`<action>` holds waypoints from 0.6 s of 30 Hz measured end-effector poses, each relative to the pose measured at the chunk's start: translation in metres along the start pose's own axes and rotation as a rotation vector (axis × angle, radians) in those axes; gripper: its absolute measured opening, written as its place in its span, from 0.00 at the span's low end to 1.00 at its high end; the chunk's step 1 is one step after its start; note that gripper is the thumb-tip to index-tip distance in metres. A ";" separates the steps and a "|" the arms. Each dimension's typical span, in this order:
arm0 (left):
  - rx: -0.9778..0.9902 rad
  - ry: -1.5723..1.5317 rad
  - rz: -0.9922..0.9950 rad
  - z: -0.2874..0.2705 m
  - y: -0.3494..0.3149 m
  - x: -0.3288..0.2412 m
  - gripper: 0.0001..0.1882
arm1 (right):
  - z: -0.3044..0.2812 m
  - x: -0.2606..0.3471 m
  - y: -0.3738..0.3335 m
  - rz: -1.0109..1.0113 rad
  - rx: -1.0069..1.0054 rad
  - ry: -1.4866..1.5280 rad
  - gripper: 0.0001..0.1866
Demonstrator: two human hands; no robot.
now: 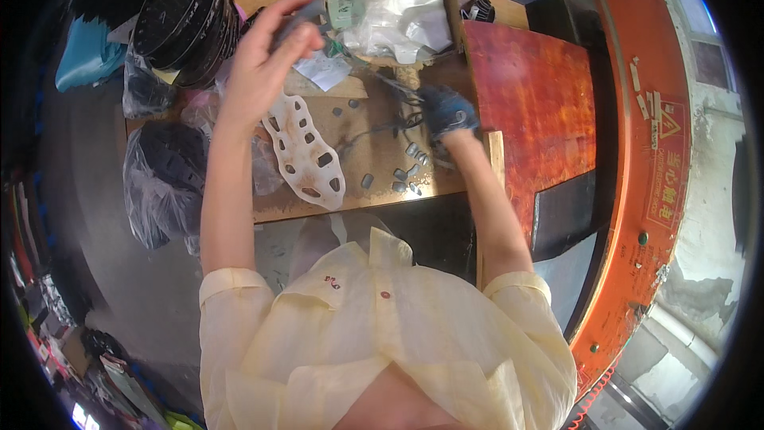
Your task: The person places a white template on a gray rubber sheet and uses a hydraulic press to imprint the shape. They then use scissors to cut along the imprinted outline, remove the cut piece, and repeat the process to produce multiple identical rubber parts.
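Pale yellow shirt (374, 310) is seen nearest the camera, worktop (362, 161) beyond. Grey part (306, 14) is held in the curled fingers of the left hand (270, 52), raised beside the cardboard box (454, 12); blurred. Right hand (450, 111) is covered in dark blue, probably a glove; finger spread is hidden, so any grip cannot be told. Dark strands (395, 125) are seen beside it. Small grey pieces (411, 149) are scattered loose near the worktop's front edge; some could be swept off by the right wrist. Strands could be snagged by the glove, pieces dragged along. Grey part could be dropped if the hold is loosened, then lost against the clear plastic bag (406, 20). White perforated plate (305, 158) could be nudged by the left forearm.
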State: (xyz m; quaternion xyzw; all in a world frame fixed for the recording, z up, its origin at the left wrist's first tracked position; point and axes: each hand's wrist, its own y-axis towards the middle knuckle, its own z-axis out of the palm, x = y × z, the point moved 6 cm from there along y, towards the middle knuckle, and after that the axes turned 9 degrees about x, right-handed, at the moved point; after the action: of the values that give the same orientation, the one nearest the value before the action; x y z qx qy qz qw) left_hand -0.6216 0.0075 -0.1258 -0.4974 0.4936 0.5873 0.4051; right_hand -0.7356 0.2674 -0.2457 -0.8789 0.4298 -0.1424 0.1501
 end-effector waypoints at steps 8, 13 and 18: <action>0.508 0.318 0.084 0.122 0.036 0.005 0.31 | -0.154 0.069 -0.059 -0.594 -0.228 -0.243 0.10; 0.484 -0.282 -0.239 0.111 0.008 0.028 0.17 | -0.167 0.049 -0.034 -0.384 -0.193 0.184 0.09; 0.084 -0.568 -0.062 0.037 -0.037 0.025 0.16 | -0.053 0.015 0.059 -0.392 -0.209 -0.011 0.16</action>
State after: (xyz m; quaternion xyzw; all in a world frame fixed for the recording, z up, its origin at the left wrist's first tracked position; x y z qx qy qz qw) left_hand -0.5974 0.0498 -0.1561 -0.3108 0.3688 0.6693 0.5652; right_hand -0.7887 0.2130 -0.2187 -0.9572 0.2623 -0.1187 0.0298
